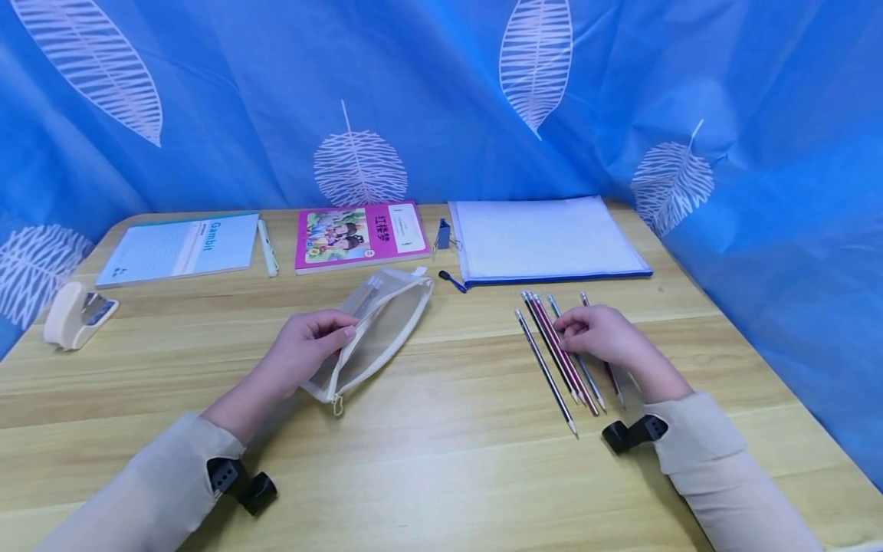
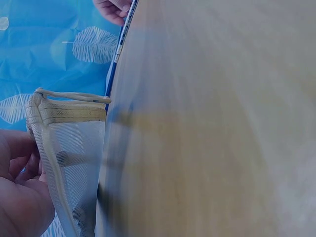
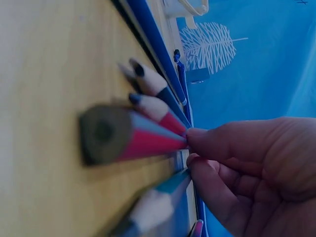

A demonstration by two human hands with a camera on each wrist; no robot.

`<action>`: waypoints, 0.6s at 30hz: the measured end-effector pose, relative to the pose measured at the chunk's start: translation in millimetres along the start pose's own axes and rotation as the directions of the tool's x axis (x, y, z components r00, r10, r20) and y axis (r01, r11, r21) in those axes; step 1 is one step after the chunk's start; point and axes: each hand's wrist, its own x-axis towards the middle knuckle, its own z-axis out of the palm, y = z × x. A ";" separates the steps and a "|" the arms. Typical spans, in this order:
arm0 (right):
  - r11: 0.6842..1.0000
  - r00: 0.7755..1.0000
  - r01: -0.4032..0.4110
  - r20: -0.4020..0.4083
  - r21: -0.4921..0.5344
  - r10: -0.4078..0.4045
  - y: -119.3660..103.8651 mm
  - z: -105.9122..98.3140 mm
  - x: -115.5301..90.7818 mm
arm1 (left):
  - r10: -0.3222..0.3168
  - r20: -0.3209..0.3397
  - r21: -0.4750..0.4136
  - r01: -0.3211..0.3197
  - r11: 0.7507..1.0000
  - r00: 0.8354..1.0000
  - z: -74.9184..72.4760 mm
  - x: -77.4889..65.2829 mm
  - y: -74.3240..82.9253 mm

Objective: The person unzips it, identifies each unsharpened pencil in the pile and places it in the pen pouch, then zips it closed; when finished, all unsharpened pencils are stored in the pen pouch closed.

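Observation:
My left hand (image 1: 310,345) pinches the near rim of a pale mesh zip pouch (image 1: 396,322) between thumb and fingers. Its mouth gapes, and a cord loop hangs from the zip end. In the left wrist view the pouch's mesh side (image 2: 74,158) stands beside the fingers. To the right, my right hand (image 1: 600,333) is over several striped pencils lying roughly side by side. Its thumb and forefinger pinch a red-and-grey pencil (image 3: 153,140), whose end points at the right wrist camera. A dark striped pencil (image 1: 544,368) lies at the left of the group.
Along the back lie a notebook (image 1: 179,249), a pen (image 1: 267,249), a pink book (image 1: 362,236), a blue binder clip (image 1: 444,234) and a white document pouch (image 1: 545,238) with a blue zip. A stapler (image 1: 76,316) stands at the left edge. A blue leaf-patterned curtain (image 1: 441,100) hangs behind.

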 end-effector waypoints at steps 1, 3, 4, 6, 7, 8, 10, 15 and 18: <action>1.000 1.000 0.007 -0.001 -0.028 -0.007 -0.9 0.1 0.5 | 0.000 0.000 0.001 0.000 1.000 1.000 -0.1 -0.1 0.4; 0.996 1.000 0.014 0.000 -0.091 -0.015 -3.6 0.1 1.6 | -0.001 0.000 0.002 0.001 1.000 1.000 -0.3 -0.4 0.7; 0.993 1.000 0.013 0.001 -0.119 -0.013 -4.9 -0.1 2.0 | -0.001 0.000 0.001 0.001 1.000 1.000 -0.3 -0.4 0.7; 0.986 1.000 -0.005 0.004 -0.167 0.005 -7.2 0.0 2.9 | 0.001 0.000 0.001 -0.001 1.000 1.000 -0.3 -0.3 0.5; 0.982 1.000 -0.011 0.008 -0.190 0.013 -8.3 -0.1 3.4 | 0.002 0.000 0.000 -0.002 1.000 1.000 -0.3 -0.2 0.3; 0.977 1.000 -0.017 0.012 -0.210 0.020 -9.4 0.0 3.8 | 0.003 -0.001 0.000 -0.003 1.000 1.000 -0.3 -0.2 0.2; 0.970 0.999 -0.031 0.021 -0.241 0.037 -10.1 0.3 5.0 | 0.005 -0.001 -0.001 -0.005 1.000 1.000 -0.3 -0.1 -0.2; 0.961 0.997 -0.049 0.041 -0.273 0.063 -9.3 1.3 7.4 | 0.002 0.003 -0.005 -0.002 1.000 1.000 0.1 0.0 -0.7; 0.963 0.997 -0.060 0.033 -0.262 0.071 -8.8 0.6 8.7 | -0.002 0.001 -0.005 0.002 1.000 1.000 0.4 0.3 -0.5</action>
